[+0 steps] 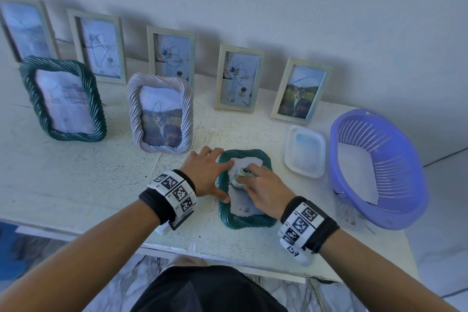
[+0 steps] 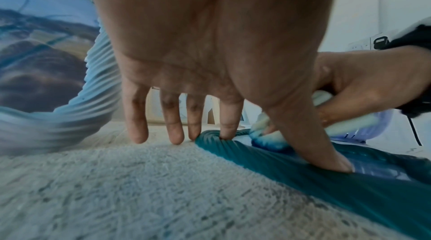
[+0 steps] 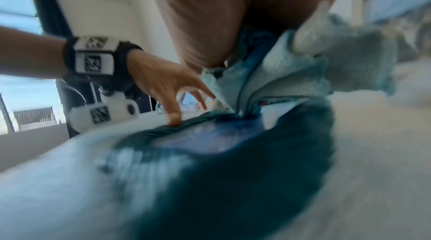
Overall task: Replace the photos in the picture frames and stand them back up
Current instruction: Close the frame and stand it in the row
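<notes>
A teal rope-pattern picture frame (image 1: pixel 247 223) lies flat on the white table near its front edge. My left hand (image 1: pixel 215 177) presses on the frame's left rim with straight fingers; its thumb (image 2: pixel 326 155) is down on the rim. My right hand (image 1: pixel 255 181) grips a crumpled pale cloth (image 1: pixel 240 176), stained blue, and holds it against the frame's inner panel. The left wrist view shows the cloth (image 2: pixel 268 140) touching the frame (image 2: pixel 303 175). In the blurred right wrist view the cloth (image 3: pixel 303 70) bunches under my palm above the frame (image 3: pixel 256 152).
A second teal frame (image 1: pixel 63 99) and a white rope frame (image 1: pixel 160 114) stand behind and to the left. Several pale wooden frames (image 1: pixel 239 78) lean against the wall. A white tray (image 1: pixel 305 152) and a purple basket (image 1: pixel 379 167) sit to the right.
</notes>
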{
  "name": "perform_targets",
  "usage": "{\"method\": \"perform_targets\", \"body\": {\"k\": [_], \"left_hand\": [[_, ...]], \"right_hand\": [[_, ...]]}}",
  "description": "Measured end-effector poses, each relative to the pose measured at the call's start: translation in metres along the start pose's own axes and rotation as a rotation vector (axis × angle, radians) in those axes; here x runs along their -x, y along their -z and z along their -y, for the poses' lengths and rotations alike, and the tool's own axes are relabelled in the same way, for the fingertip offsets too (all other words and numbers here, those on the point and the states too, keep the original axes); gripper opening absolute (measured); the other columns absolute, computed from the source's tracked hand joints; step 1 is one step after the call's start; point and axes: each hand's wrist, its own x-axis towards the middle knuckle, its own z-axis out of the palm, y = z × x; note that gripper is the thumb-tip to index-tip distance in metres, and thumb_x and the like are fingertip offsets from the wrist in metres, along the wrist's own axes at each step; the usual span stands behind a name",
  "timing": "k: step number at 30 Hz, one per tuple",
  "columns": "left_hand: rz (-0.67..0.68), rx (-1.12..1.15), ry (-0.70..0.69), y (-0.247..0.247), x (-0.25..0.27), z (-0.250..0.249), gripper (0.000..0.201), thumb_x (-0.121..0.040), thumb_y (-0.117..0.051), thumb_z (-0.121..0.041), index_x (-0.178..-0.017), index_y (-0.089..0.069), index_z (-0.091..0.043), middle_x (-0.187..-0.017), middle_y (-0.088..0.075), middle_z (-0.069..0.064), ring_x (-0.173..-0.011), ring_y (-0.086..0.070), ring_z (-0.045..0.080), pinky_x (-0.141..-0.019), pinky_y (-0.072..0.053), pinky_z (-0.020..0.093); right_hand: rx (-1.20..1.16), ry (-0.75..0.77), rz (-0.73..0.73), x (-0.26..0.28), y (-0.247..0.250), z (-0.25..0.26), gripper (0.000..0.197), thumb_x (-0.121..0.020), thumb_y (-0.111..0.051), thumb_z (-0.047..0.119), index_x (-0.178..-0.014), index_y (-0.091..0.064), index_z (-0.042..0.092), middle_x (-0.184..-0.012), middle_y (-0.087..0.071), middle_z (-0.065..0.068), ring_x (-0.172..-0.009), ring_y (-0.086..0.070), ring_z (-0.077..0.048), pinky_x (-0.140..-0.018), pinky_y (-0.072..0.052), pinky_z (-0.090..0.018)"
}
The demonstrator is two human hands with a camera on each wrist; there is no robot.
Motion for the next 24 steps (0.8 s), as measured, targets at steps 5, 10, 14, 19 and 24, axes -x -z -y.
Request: {"method": "perform_targets", "body": {"k": [5,10,14,19,24], "left_hand": [[0.014,0.003,-0.002,0.003,-0.001,-0.001,0.1,-0.069,-0.056,-0.082,-0.15,-0.026,-0.033,-0.154,-0.022,0.005,-0.134,-0.029,0.03,-0.103,-0.036,0.048],[0.023,-0.005,0.003,0.004,-0.002,-0.002,0.099,-0.069,-0.06,-0.079,-0.15,-0.026,-0.033,-0.153,-0.023,0.006,-0.133,-0.03,0.032,-0.103,-0.036,0.049],[0.033,-0.001,-0.005,0.006,-0.003,-0.002,0.1,-0.069,-0.059,-0.079,-0.15,-0.025,-0.032,-0.153,-0.022,0.007,-0.133,-0.029,0.032,-0.103,-0.036,0.049],[0.022,-0.023,-0.004,0.006,-0.002,-0.002,0.101,-0.069,-0.057,-0.081,-0.151,-0.024,-0.032,-0.151,-0.025,0.008,-0.131,-0.032,0.032,-0.1,-0.038,0.049],[0.03,-0.029,-0.009,0.005,-0.002,-0.002,0.1,-0.069,-0.058,-0.08,-0.15,-0.026,-0.032,-0.152,-0.024,0.008,-0.132,-0.031,0.032,-0.102,-0.039,0.05]], "right_hand": [[0.158,-0.024,-0.042,-0.024,0.02,-0.01,0.04,-0.039,-0.086,0.004,-0.073,-0.072,0.017,-0.071,-0.059,0.0,-0.063,-0.058,-0.017,-0.058,-0.043,-0.021],[-0.004,0.03,0.053,0.002,-0.001,0.005,0.03,-0.069,-0.076,0.003,-0.097,-0.072,0.012,-0.091,-0.061,-0.006,-0.071,-0.056,-0.025,-0.068,-0.044,-0.028],[0.156,0.108,0.033,-0.006,0.012,-0.001,0.035,-0.054,-0.083,0.003,-0.086,-0.075,0.016,-0.078,-0.063,-0.001,-0.063,-0.056,-0.02,-0.058,-0.041,-0.024],[0.146,0.015,-0.033,-0.025,0.018,0.004,0.037,-0.041,-0.085,-0.001,-0.071,-0.071,0.015,-0.07,-0.061,-0.002,-0.065,-0.06,-0.019,-0.059,-0.048,-0.025],[0.086,0.11,0.144,0.006,0.013,0.011,0.038,-0.068,-0.075,0.003,-0.105,-0.073,0.013,-0.095,-0.064,-0.004,-0.075,-0.056,-0.02,-0.067,-0.041,-0.027]]}}
